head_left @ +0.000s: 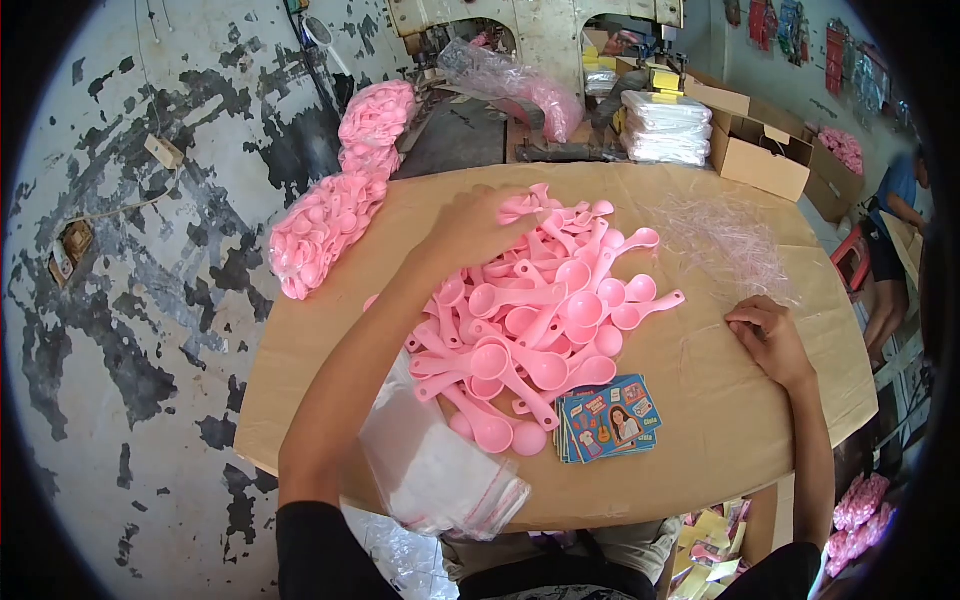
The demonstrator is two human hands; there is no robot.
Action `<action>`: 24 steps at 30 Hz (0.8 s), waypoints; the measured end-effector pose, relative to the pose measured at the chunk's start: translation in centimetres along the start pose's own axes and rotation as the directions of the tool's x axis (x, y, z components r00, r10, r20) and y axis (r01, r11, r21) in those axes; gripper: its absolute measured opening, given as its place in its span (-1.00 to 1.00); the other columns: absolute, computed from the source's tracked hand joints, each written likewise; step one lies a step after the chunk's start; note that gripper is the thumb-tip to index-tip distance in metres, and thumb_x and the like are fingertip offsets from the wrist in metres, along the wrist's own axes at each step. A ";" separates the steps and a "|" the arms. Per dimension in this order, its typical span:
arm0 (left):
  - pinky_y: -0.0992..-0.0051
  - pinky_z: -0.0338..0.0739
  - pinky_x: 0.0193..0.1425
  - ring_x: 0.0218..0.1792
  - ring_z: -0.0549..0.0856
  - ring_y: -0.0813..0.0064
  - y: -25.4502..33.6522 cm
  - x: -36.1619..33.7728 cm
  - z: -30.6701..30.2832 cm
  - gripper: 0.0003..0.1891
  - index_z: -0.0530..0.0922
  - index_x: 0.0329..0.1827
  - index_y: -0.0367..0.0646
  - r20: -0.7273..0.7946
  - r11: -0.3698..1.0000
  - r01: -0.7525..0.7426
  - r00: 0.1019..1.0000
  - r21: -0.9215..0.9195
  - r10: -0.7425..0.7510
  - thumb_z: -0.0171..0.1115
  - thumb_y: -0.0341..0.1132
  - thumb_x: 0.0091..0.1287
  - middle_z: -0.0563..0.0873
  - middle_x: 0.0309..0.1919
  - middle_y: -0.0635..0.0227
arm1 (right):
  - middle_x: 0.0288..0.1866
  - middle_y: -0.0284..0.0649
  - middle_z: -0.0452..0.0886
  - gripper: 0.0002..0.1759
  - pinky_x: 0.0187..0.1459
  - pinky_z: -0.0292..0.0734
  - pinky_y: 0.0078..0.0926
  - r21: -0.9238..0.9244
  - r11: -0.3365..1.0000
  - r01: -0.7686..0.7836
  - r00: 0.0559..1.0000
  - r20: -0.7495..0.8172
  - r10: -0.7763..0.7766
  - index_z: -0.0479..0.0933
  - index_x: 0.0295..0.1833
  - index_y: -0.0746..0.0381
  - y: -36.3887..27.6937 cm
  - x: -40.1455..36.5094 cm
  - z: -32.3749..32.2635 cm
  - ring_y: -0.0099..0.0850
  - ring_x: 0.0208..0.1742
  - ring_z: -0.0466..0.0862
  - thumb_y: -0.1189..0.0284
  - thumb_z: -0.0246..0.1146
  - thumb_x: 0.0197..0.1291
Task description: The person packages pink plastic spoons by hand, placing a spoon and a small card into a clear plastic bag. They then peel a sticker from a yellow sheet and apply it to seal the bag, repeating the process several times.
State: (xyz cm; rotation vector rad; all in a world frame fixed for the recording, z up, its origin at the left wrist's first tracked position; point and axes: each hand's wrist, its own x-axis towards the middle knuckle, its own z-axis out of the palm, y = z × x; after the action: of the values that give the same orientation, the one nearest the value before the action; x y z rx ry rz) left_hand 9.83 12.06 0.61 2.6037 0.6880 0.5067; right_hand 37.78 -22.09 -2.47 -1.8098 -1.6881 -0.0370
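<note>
A heap of pink measuring spoons (560,310) covers the middle of the table. My left hand (475,228) reaches across to the heap's far side, its fingers closed around a pink spoon (517,207) there; the fingertips are partly hidden among other spoons. To the right, my right hand (768,335) rests on the tabletop with fingers curled in, and nothing shows in it. It lies just below a tangle of clear plastic strands (730,240). A stack of blue printed cards (608,420) sits at the heap's near edge, beside clear plastic bags (430,460) under my left forearm.
Bulging bags of pink spoons (325,225) line the table's (700,460) left edge. Behind it stand a machine (550,50), stacked clear packets (665,125) and an open cardboard box (765,150). Another person (895,230) sits at far right. A box of yellow-and-pink packs (712,545) is below.
</note>
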 end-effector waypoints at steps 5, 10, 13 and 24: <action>0.30 0.42 0.22 0.12 0.57 0.20 2.6 1.7 3.6 -0.37 0.54 0.26 0.05 0.135 0.991 -0.102 0.987 0.081 0.090 0.13 0.27 0.27 0.49 0.24 0.13 | -0.21 -0.14 0.65 -0.87 -0.31 0.55 -0.42 -0.002 1.000 -0.002 1.000 0.013 0.002 0.66 -0.17 0.32 0.3 -0.2 -0.4 -0.27 -0.29 0.65 0.62 0.31 0.14; 0.33 0.45 0.17 0.09 0.58 0.33 4.7 1.9 4.2 -0.43 0.52 0.27 -0.02 0.286 0.955 -0.293 0.921 0.056 0.266 0.16 0.14 0.33 0.51 0.24 0.23 | -0.30 -0.12 0.65 -0.84 -0.30 0.54 -0.41 -0.049 0.998 0.033 0.999 0.021 -0.032 0.65 -0.15 0.33 0.7 -0.1 -0.6 -0.27 -0.30 0.66 0.66 0.29 0.13; 0.37 0.45 0.19 0.12 0.57 0.35 5.8 1.7 3.8 -0.53 0.51 0.28 -0.02 0.328 0.934 -0.315 0.876 -0.166 0.354 0.15 -0.01 0.41 0.50 0.27 0.23 | -0.32 -0.12 0.65 -0.82 -0.28 0.53 -0.45 -0.041 0.999 -0.027 0.999 0.030 0.028 0.65 -0.13 0.33 0.2 -0.3 -0.8 -0.32 -0.30 0.66 0.69 0.28 0.13; 0.30 0.36 0.35 0.27 0.51 0.18 6.8 -7.6 -5.4 -0.55 0.46 0.29 -0.17 0.008 0.933 -0.351 0.936 -0.084 0.352 0.18 -0.17 0.41 0.55 0.24 0.12 | -0.22 -0.23 0.71 -0.78 -0.13 0.58 -0.53 0.353 0.928 -0.117 0.949 0.316 -0.001 0.65 -0.05 0.32 3.5 11.1 -7.5 -0.52 -0.24 0.66 0.59 0.31 0.16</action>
State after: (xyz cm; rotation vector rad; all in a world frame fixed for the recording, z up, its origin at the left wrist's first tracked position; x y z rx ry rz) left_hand 3.91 4.08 6.52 2.6591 0.1834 0.5938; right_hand 45.79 -15.65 6.79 -1.6354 -1.7090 0.5853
